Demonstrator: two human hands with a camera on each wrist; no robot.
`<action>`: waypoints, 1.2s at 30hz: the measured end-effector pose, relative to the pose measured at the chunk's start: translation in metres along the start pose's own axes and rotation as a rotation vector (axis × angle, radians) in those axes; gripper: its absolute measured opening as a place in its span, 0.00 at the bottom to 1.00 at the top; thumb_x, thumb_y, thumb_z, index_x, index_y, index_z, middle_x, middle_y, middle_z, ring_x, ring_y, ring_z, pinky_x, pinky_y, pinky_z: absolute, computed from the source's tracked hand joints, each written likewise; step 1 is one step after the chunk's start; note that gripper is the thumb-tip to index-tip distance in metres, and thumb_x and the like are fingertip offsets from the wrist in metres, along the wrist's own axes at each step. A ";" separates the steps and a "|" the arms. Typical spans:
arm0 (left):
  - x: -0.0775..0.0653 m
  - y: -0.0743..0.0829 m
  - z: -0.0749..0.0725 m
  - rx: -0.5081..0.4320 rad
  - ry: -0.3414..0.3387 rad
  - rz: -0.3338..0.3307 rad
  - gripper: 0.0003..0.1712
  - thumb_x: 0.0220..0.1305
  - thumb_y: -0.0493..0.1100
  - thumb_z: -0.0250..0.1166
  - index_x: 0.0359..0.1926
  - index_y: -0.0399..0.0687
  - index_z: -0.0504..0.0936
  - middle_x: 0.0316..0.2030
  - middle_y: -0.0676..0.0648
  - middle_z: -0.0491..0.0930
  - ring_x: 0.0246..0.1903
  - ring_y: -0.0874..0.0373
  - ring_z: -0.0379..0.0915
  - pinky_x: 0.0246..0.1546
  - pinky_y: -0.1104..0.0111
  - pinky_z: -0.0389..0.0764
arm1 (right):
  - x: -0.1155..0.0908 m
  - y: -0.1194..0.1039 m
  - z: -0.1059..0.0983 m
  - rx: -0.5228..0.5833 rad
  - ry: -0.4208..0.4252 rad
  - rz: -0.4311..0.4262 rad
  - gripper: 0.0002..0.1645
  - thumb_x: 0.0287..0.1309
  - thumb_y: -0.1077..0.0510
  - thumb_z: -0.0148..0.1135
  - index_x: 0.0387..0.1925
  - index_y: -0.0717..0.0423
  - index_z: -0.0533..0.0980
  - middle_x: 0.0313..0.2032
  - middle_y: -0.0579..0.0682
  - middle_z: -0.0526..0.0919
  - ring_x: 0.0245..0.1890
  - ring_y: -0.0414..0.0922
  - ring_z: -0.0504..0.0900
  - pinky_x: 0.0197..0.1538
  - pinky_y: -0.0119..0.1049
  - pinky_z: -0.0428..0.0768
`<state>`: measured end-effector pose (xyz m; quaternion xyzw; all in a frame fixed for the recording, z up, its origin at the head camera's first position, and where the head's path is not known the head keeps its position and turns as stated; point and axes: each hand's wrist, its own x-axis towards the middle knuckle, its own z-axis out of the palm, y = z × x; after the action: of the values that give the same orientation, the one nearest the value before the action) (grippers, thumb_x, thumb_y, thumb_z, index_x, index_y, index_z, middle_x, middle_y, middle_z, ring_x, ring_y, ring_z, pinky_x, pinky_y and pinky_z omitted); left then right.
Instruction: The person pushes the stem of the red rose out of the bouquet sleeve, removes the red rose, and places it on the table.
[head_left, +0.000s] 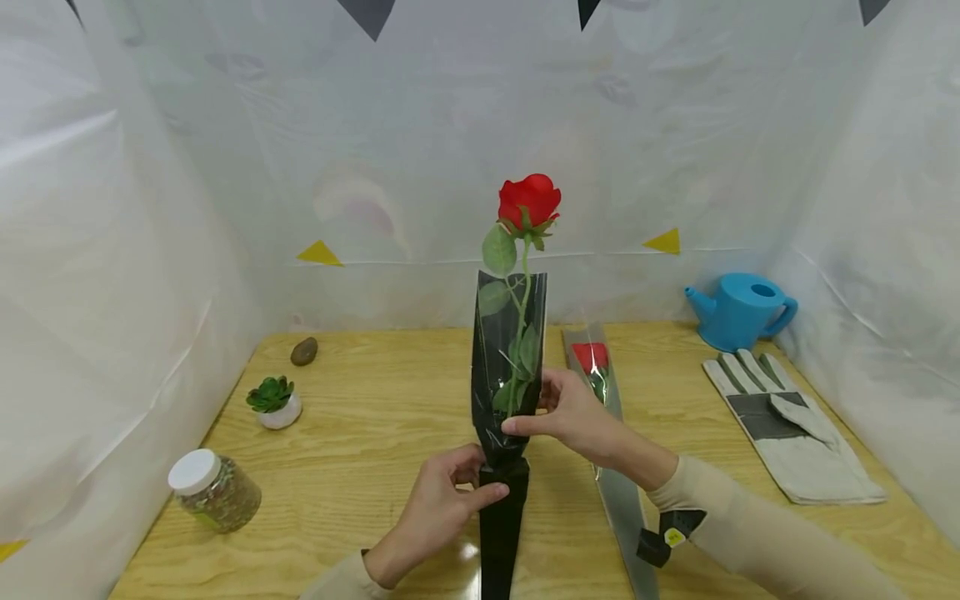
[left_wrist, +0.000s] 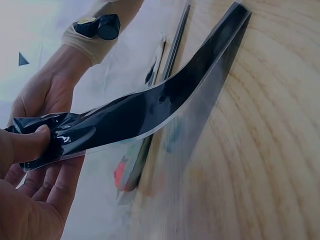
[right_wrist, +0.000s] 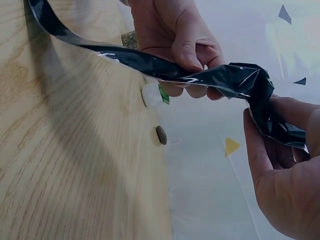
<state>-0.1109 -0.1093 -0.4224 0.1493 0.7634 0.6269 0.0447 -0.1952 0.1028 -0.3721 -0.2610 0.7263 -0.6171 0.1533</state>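
Observation:
A red rose [head_left: 529,200] with green leaves stands upright in a black, clear-fronted flower sleeve [head_left: 504,533], its bloom above the top edge. My left hand [head_left: 438,504] pinches the sleeve between thumb and fingers just below a crumpled bend. Higher up, my right hand [head_left: 581,417] grips the sleeve around the lower stem, thumb across the front. In the left wrist view the sleeve's narrow tail [left_wrist: 150,110] curves down toward the wood. The right wrist view shows the folds [right_wrist: 250,82] between both hands; the bloom is out of sight there.
Another wrapped red rose [head_left: 590,357] lies on the wooden table [head_left: 360,417], under the right forearm. To the right are work gloves [head_left: 810,475] and a blue watering can [head_left: 738,312]. At left stand a lidded jar [head_left: 225,496], a potted succulent [head_left: 276,404] and a stone [head_left: 303,352].

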 end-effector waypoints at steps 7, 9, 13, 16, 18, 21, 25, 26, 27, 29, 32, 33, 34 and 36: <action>0.000 -0.001 -0.002 0.053 -0.016 0.021 0.10 0.60 0.41 0.73 0.42 0.50 0.84 0.30 0.53 0.83 0.28 0.60 0.80 0.24 0.73 0.72 | 0.001 -0.005 0.000 -0.009 0.042 0.014 0.26 0.50 0.56 0.78 0.50 0.59 0.79 0.41 0.56 0.84 0.40 0.55 0.83 0.41 0.44 0.82; 0.000 -0.002 -0.002 0.068 -0.028 0.021 0.10 0.60 0.41 0.73 0.42 0.50 0.84 0.28 0.55 0.81 0.26 0.62 0.77 0.22 0.73 0.70 | 0.002 -0.007 -0.001 -0.013 0.051 0.023 0.26 0.50 0.56 0.78 0.50 0.59 0.79 0.41 0.56 0.84 0.40 0.55 0.83 0.41 0.44 0.82; -0.003 -0.005 -0.002 0.086 -0.050 0.020 0.11 0.60 0.40 0.73 0.43 0.48 0.84 0.27 0.56 0.82 0.26 0.63 0.78 0.25 0.73 0.73 | 0.003 -0.009 -0.004 -0.035 0.069 0.024 0.25 0.49 0.56 0.79 0.47 0.60 0.79 0.41 0.55 0.84 0.39 0.54 0.83 0.40 0.44 0.81; -0.005 -0.008 -0.001 0.071 -0.060 0.013 0.13 0.60 0.38 0.73 0.46 0.47 0.84 0.29 0.55 0.84 0.28 0.62 0.80 0.27 0.72 0.77 | 0.004 -0.010 -0.005 -0.053 0.079 0.025 0.25 0.48 0.56 0.79 0.47 0.60 0.80 0.41 0.55 0.84 0.39 0.54 0.83 0.39 0.43 0.81; -0.005 -0.010 -0.001 0.058 -0.066 0.008 0.15 0.60 0.37 0.72 0.48 0.45 0.84 0.30 0.54 0.84 0.29 0.61 0.81 0.28 0.71 0.78 | 0.004 -0.011 -0.005 -0.051 0.086 0.029 0.26 0.48 0.56 0.79 0.48 0.60 0.79 0.41 0.55 0.84 0.39 0.54 0.83 0.40 0.43 0.81; -0.005 -0.011 0.000 0.033 -0.072 -0.003 0.15 0.59 0.35 0.72 0.48 0.44 0.83 0.31 0.52 0.85 0.29 0.61 0.82 0.29 0.70 0.80 | 0.005 -0.014 -0.005 -0.056 0.108 0.041 0.27 0.46 0.56 0.80 0.48 0.60 0.79 0.40 0.54 0.85 0.39 0.53 0.83 0.41 0.44 0.81; -0.006 -0.010 -0.001 0.032 -0.075 0.010 0.14 0.59 0.36 0.72 0.46 0.44 0.84 0.30 0.53 0.84 0.30 0.61 0.82 0.31 0.70 0.80 | 0.004 -0.017 -0.007 -0.052 0.122 0.046 0.27 0.45 0.56 0.81 0.47 0.60 0.80 0.39 0.55 0.85 0.38 0.53 0.84 0.41 0.44 0.82; -0.006 -0.010 -0.001 0.044 -0.075 0.018 0.13 0.59 0.36 0.73 0.46 0.45 0.84 0.30 0.53 0.84 0.30 0.61 0.82 0.32 0.70 0.81 | 0.004 -0.018 -0.008 -0.056 0.124 0.046 0.27 0.45 0.56 0.81 0.47 0.60 0.80 0.39 0.54 0.85 0.37 0.53 0.83 0.40 0.43 0.82; -0.006 -0.009 -0.002 0.061 -0.077 0.025 0.13 0.59 0.37 0.73 0.45 0.45 0.84 0.30 0.54 0.84 0.31 0.61 0.82 0.33 0.70 0.81 | 0.004 -0.018 -0.008 -0.058 0.124 0.043 0.26 0.45 0.56 0.81 0.46 0.59 0.80 0.38 0.55 0.85 0.35 0.51 0.83 0.37 0.42 0.81; -0.005 -0.007 -0.005 0.097 -0.089 0.030 0.13 0.59 0.37 0.73 0.45 0.45 0.84 0.30 0.55 0.83 0.32 0.62 0.81 0.34 0.70 0.81 | 0.003 -0.019 -0.008 -0.067 0.118 0.046 0.26 0.45 0.56 0.81 0.46 0.59 0.80 0.38 0.55 0.85 0.34 0.50 0.82 0.35 0.39 0.80; -0.004 -0.002 -0.010 0.158 -0.108 0.032 0.17 0.59 0.37 0.73 0.49 0.47 0.83 0.32 0.56 0.83 0.33 0.63 0.80 0.36 0.70 0.81 | 0.003 -0.019 -0.007 -0.073 0.105 0.048 0.27 0.45 0.55 0.81 0.46 0.59 0.80 0.38 0.54 0.85 0.34 0.50 0.82 0.34 0.39 0.80; -0.003 0.000 -0.011 0.164 -0.112 0.031 0.18 0.59 0.37 0.73 0.51 0.47 0.82 0.32 0.56 0.83 0.34 0.63 0.80 0.36 0.70 0.81 | 0.003 -0.018 -0.006 -0.072 0.100 0.047 0.27 0.45 0.55 0.81 0.47 0.59 0.80 0.39 0.54 0.85 0.35 0.50 0.83 0.36 0.40 0.80; -0.001 0.002 -0.012 0.170 -0.111 0.030 0.20 0.60 0.38 0.73 0.53 0.48 0.81 0.33 0.56 0.83 0.34 0.63 0.80 0.35 0.70 0.81 | 0.003 -0.018 -0.005 -0.067 0.095 0.046 0.27 0.46 0.55 0.81 0.48 0.59 0.80 0.40 0.54 0.86 0.37 0.51 0.84 0.38 0.41 0.82; 0.001 0.006 -0.013 0.168 -0.097 0.034 0.21 0.61 0.40 0.72 0.56 0.50 0.80 0.35 0.56 0.83 0.35 0.62 0.81 0.35 0.69 0.82 | 0.004 -0.017 -0.003 -0.058 0.091 0.036 0.27 0.46 0.56 0.80 0.49 0.59 0.80 0.41 0.53 0.86 0.39 0.52 0.84 0.41 0.44 0.82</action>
<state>-0.1144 -0.1202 -0.4136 0.1955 0.8075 0.5534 0.0583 -0.1965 0.1017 -0.3541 -0.2240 0.7545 -0.6044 0.1234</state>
